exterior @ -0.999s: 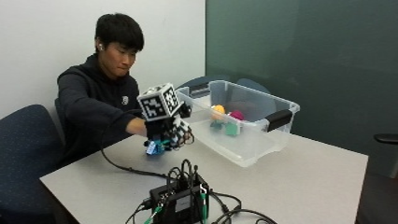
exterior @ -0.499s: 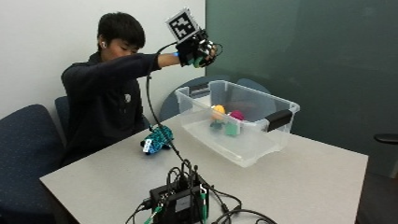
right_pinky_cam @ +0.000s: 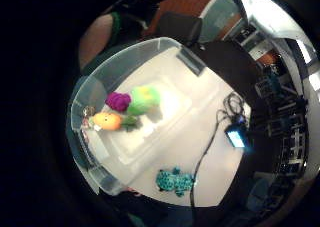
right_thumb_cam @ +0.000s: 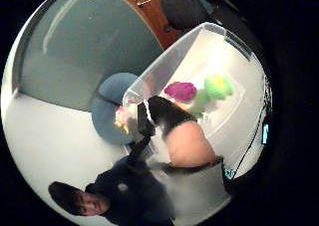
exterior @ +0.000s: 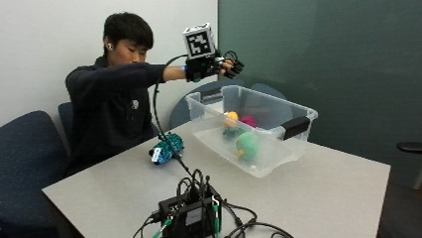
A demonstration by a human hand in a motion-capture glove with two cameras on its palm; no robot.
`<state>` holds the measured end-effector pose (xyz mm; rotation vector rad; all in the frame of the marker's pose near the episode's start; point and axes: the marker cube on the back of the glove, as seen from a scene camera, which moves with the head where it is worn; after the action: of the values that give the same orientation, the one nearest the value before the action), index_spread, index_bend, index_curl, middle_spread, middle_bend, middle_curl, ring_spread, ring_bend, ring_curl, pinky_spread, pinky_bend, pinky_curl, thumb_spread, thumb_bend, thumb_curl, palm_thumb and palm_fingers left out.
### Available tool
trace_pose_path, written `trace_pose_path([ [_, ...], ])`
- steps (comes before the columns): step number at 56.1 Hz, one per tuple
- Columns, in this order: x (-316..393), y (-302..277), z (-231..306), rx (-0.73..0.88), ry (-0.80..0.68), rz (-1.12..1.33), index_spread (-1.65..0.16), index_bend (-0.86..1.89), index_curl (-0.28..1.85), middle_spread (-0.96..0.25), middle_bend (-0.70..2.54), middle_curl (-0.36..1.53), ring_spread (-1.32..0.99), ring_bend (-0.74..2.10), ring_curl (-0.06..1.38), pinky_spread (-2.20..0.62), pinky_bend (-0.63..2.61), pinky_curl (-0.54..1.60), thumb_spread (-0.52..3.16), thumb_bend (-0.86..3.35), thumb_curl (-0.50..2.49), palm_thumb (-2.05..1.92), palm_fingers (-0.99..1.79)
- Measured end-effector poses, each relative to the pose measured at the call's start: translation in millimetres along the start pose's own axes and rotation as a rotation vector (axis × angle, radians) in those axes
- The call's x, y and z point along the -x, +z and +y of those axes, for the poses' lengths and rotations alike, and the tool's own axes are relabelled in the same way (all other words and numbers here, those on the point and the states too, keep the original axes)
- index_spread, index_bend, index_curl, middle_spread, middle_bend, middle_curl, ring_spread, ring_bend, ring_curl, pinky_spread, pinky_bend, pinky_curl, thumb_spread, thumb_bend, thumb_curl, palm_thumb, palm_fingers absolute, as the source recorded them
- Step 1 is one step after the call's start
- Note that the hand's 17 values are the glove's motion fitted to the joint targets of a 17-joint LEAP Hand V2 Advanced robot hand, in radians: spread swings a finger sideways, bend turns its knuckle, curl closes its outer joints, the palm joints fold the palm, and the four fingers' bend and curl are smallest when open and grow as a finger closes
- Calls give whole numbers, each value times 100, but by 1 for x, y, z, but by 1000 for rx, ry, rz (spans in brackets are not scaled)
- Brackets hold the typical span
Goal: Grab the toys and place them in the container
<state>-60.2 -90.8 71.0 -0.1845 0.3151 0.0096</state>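
Plush toys [exterior: 238, 133] fill clear plastic container [exterior: 300, 148]

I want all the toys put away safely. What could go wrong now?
The teal toy lies on the table outside the clear container, so it could be forgotten.

A black cable runs right beside that toy; grabbing it might snag the cable.

The gloved right hand is raised above the container, so it has a fair way to travel down to the teal toy and might bump the container's rim.
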Motion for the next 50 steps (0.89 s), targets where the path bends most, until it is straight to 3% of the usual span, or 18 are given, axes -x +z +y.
trace_pose_path([
  [5,-6,-10,26,8,65,-149,-27,19,61,-8,31,55,-15,65,29,-5,90,39,126,-2,47,-1,-9],
  [19,-65,6,134,40,72,-123,-27,18,56,-5,26,51,-13,57,27,-2,80,35,132,-3,38,-3,-1],
  [34,-97,105,216,218,132,-115,-26,19,54,-4,29,50,-12,53,26,-1,74,33,131,-4,32,-5,5],
  [50,-71,175,240,318,29,-70,-27,14,48,-4,28,48,-12,60,27,0,76,33,115,-7,25,-9,16],
])
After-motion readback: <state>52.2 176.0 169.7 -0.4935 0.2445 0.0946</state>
